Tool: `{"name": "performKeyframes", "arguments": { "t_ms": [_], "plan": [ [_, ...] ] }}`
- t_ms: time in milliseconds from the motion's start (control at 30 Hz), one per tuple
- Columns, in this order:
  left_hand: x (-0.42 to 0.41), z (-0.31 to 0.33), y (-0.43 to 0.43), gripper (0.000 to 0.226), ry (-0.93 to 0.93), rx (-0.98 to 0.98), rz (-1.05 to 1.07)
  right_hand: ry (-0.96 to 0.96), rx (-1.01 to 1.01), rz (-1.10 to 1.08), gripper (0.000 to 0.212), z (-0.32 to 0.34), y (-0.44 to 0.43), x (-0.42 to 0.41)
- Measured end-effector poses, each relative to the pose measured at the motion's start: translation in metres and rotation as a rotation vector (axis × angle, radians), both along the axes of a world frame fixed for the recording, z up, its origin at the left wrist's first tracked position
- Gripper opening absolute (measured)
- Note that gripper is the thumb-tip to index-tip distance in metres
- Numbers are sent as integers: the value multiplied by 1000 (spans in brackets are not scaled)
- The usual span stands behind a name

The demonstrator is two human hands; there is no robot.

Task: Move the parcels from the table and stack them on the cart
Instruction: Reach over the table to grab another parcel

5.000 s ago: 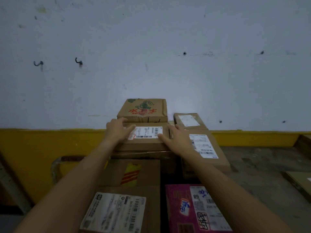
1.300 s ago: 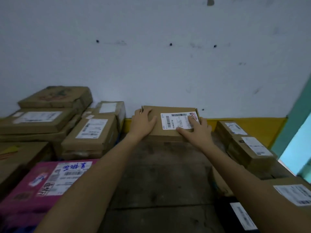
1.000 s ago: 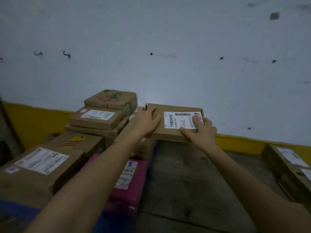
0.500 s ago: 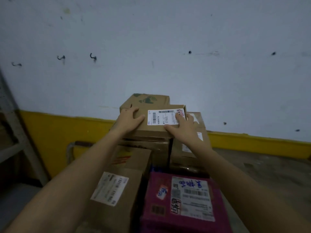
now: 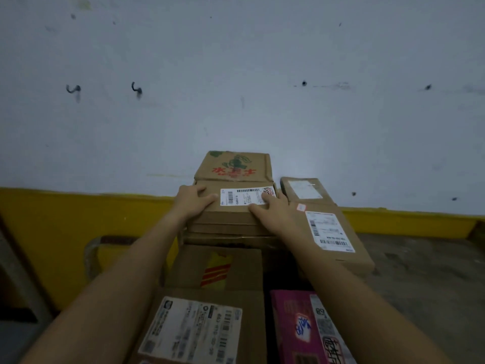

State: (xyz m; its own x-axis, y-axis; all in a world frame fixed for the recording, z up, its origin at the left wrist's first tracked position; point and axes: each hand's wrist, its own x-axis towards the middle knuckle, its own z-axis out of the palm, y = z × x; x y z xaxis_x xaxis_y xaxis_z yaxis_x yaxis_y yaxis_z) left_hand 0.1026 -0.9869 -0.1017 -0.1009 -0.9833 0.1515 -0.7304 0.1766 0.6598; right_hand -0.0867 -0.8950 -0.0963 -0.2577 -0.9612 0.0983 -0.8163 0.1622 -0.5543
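A flat brown parcel (image 5: 236, 210) with a white barcode label lies on top of a pile of flat cartons (image 5: 231, 233) on the cart. My left hand (image 5: 193, 203) grips its left edge and my right hand (image 5: 271, 212) grips its right front corner, fingers over the label. Behind it stands a carton with green and red print (image 5: 233, 165). Nearer to me on the cart lie a carton with a yellow and red mark (image 5: 217, 267), a labelled carton (image 5: 194, 329) and a pink box (image 5: 304, 329).
Right of the pile lie a long labelled carton (image 5: 333, 235) and a smaller one (image 5: 305, 190) behind it. The grey table top (image 5: 425, 279) stretches to the right. A curved cart handle (image 5: 91, 254) shows at the left before the yellow and white wall (image 5: 78, 224).
I carried the parcel from the table leftwards over the cart. In the last half second it has come down onto the pile of flat cartons, both hands still on it.
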Motion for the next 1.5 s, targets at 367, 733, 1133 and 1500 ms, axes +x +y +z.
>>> {"name": "performKeyframes", "arguments": {
  "t_ms": [367,733,1133,1500],
  "plan": [
    [0,-2,-11,62,14,20,-27,-62,-12,-16,61,-7,-12,-3],
    [-21,24,15,54,-146,-208,22,-110,-229,70,56,-3,13,-43],
    [-204,34,120,52,-20,-296,-308,40,-232,79,57,-10,139,-188],
    [-359,-6,245,53,-33,-207,-367,62,-163,85,62,-36,259,-335]
  ]
}}
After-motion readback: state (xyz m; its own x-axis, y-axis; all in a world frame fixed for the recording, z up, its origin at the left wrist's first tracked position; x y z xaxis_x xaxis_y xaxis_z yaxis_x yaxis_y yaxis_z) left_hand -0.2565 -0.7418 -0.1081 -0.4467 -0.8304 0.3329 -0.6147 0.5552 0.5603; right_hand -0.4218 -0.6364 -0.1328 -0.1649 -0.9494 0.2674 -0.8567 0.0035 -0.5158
